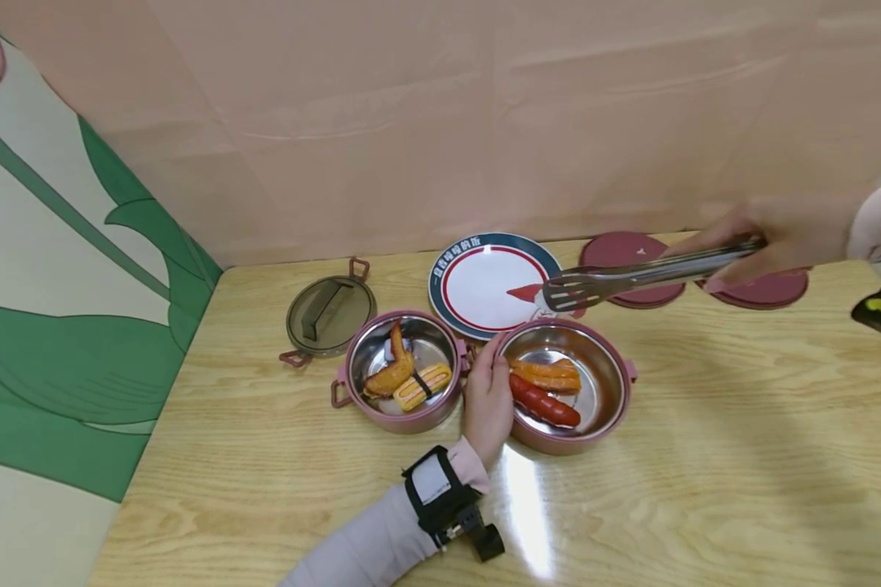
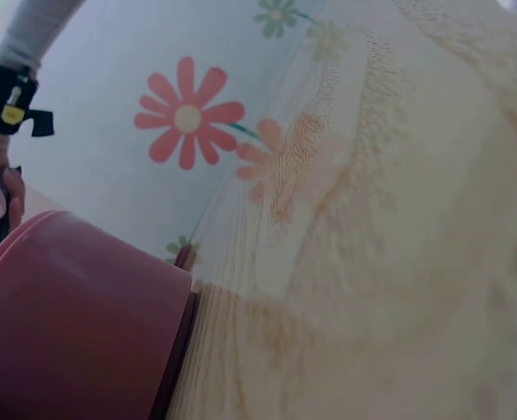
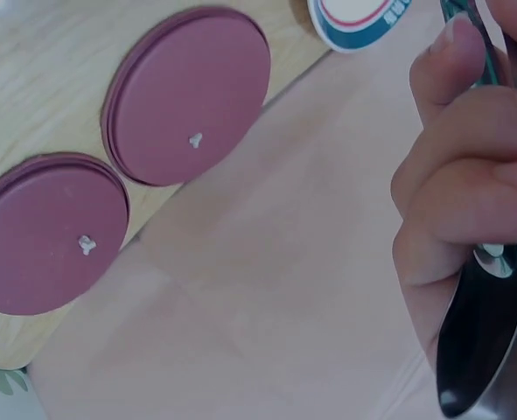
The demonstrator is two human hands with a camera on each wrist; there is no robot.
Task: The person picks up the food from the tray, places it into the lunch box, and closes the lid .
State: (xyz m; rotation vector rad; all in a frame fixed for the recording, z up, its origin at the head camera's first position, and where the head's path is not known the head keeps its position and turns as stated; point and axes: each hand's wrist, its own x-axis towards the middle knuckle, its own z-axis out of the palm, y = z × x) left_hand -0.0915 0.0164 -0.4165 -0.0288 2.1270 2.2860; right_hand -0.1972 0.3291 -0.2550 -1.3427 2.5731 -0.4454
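Note:
My left hand [image 1: 488, 403] grips the left side of a pink pot [image 1: 561, 444] with a steel inside. A red sausage [image 1: 546, 401] and orange strips [image 1: 546, 375], perhaps bacon, lie in it. In the left wrist view the pot's outer wall [image 2: 74, 324] fills the lower left corner. My right hand [image 1: 767, 244] holds metal tongs [image 1: 653, 275] by the handle end. Their slotted head hovers between the plate and the pot, with no food visible in it. The right wrist view shows the fingers [image 3: 468, 201] curled round the tongs [image 3: 494, 350].
A smaller pink pot [image 1: 404, 422] to the left holds a chicken wing [image 1: 392, 371] and a yellow banded piece [image 1: 422, 387]. Behind stand a white plate [image 1: 484, 285] with a blue rim, a dark handled lid [image 1: 330, 314] and two dark-red discs, one nearer [image 3: 188, 96], one farther [image 3: 52, 232].

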